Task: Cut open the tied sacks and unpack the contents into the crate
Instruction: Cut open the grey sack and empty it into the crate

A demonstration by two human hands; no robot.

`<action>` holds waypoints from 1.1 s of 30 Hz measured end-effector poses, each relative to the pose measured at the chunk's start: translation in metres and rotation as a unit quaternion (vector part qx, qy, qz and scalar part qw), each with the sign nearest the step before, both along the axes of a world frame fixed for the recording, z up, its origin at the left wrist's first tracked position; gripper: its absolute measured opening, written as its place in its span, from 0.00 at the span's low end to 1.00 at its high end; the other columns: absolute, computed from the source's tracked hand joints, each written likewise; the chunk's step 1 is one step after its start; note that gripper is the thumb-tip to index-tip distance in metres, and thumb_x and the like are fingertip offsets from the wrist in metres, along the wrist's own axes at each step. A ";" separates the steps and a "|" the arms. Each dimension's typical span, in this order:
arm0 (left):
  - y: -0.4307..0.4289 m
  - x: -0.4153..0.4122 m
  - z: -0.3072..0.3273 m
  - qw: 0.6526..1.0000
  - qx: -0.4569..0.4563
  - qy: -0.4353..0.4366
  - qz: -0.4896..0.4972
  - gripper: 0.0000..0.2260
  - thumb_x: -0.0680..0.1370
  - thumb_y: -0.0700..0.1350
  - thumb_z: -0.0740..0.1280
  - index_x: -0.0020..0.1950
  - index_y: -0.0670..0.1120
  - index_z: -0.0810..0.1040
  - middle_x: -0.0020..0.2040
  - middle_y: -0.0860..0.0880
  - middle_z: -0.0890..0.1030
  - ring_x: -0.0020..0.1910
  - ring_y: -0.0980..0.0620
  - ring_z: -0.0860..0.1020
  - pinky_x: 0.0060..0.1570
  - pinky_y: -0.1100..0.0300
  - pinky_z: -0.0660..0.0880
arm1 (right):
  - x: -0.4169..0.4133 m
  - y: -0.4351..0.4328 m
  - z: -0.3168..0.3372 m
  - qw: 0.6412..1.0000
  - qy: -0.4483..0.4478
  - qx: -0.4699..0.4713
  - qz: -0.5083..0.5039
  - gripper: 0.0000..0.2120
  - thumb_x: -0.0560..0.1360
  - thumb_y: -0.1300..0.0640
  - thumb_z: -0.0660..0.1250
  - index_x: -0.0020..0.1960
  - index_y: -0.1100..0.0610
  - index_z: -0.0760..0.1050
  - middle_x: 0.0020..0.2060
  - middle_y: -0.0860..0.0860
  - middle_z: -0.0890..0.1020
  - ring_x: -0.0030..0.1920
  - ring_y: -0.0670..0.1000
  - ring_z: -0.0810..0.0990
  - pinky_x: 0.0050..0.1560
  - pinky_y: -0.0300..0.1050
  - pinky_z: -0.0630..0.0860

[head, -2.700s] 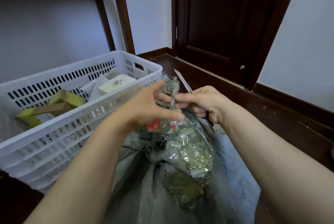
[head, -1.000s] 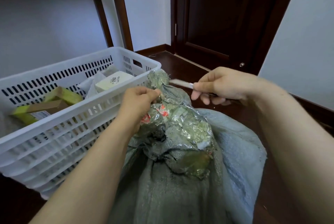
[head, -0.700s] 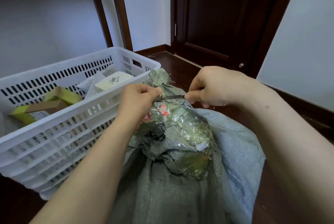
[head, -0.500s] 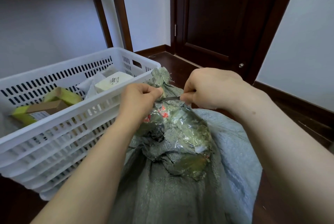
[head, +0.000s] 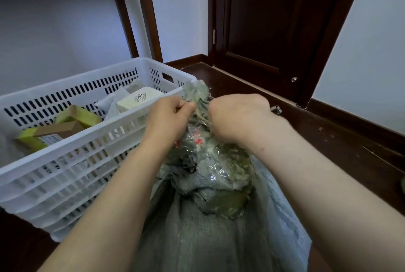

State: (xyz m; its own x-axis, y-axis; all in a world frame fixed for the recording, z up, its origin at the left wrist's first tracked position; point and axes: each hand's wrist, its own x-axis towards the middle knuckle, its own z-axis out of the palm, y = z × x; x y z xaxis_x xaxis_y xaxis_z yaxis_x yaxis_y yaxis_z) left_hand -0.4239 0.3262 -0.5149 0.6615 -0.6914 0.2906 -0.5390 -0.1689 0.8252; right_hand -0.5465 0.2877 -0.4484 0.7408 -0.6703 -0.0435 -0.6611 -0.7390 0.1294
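Grey sack, neck taped shut, stands beside the crate; left hand pinches the neck, right hand is clenched, best cutting away from fingers.

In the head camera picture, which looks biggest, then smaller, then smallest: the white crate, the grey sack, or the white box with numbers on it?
1. grey sack and white crate: look about alike, and the sack is nearer the camera, so unsure.
2. white box: clearly smallest.
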 end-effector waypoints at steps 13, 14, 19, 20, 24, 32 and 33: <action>0.016 0.028 0.000 0.999 -0.019 0.038 0.004 0.14 0.76 0.53 0.67 0.35 0.46 0.75 0.22 0.56 0.67 0.18 0.60 0.62 0.26 0.59 0.59 | -0.049 -0.078 -0.023 0.785 -0.304 0.527 -0.119 0.13 0.75 0.52 0.67 0.43 0.63 0.79 0.24 0.50 0.70 0.18 0.43 0.59 0.19 0.32 0.52; 0.016 0.027 -0.001 0.999 -0.022 0.044 -0.005 0.14 0.76 0.53 0.67 0.36 0.45 0.76 0.23 0.56 0.68 0.18 0.61 0.62 0.26 0.60 0.59 | -0.046 -0.077 -0.030 0.770 -0.331 0.529 -0.129 0.15 0.73 0.50 0.69 0.45 0.64 0.79 0.25 0.50 0.73 0.18 0.42 0.59 0.18 0.32 0.52; 0.008 0.017 -0.002 0.996 -0.053 0.067 -0.038 0.15 0.75 0.52 0.68 0.40 0.40 0.78 0.23 0.57 0.69 0.20 0.62 0.63 0.25 0.65 0.62 | -0.022 -0.062 -0.056 0.732 -0.371 0.560 -0.116 0.19 0.65 0.46 0.75 0.40 0.62 0.76 0.25 0.50 0.74 0.18 0.43 0.58 0.19 0.32 0.53; 0.008 0.015 -0.002 0.996 -0.051 0.070 -0.038 0.16 0.75 0.52 0.69 0.40 0.39 0.78 0.23 0.57 0.68 0.21 0.61 0.63 0.26 0.64 0.63 | -0.018 -0.059 -0.058 0.732 -0.365 0.565 -0.105 0.17 0.65 0.49 0.76 0.36 0.60 0.73 0.21 0.48 0.70 0.18 0.43 0.57 0.19 0.33 0.53; 0.017 0.014 0.006 0.996 0.082 0.017 0.013 0.27 0.71 0.65 0.66 0.37 0.39 0.78 0.23 0.53 0.74 0.21 0.57 0.71 0.30 0.61 0.69 | -0.009 -0.057 -0.059 0.722 -0.415 0.542 -0.115 0.12 0.67 0.58 0.76 0.38 0.63 0.74 0.18 0.49 0.67 0.16 0.44 0.56 0.20 0.32 0.53; 0.012 -0.010 0.041 0.939 0.147 -0.311 0.026 0.13 0.77 0.50 0.61 0.46 0.43 0.81 0.45 0.46 0.82 0.44 0.46 0.79 0.47 0.50 0.78 | -0.005 -0.062 -0.059 0.683 -0.507 0.503 -0.154 0.08 0.69 0.59 0.74 0.42 0.63 0.77 0.29 0.55 0.65 0.18 0.45 0.55 0.20 0.33 0.53; 0.010 -0.018 0.039 0.949 0.156 -0.274 -0.023 0.11 0.76 0.50 0.62 0.44 0.45 0.82 0.42 0.47 0.82 0.41 0.47 0.79 0.44 0.51 0.78 | -0.005 -0.062 -0.059 0.685 -0.507 0.500 -0.155 0.08 0.69 0.59 0.73 0.38 0.63 0.77 0.28 0.54 0.64 0.19 0.45 0.55 0.20 0.33 0.54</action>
State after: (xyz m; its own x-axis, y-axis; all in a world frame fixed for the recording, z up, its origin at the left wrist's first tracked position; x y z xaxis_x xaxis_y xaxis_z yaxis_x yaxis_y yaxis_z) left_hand -0.4421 0.3367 -0.4756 0.4369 -0.8249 0.3586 -0.8855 -0.3242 0.3329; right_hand -0.5519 0.2252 -0.5076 0.5590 -0.8129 -0.1634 -0.1805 0.0731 -0.9809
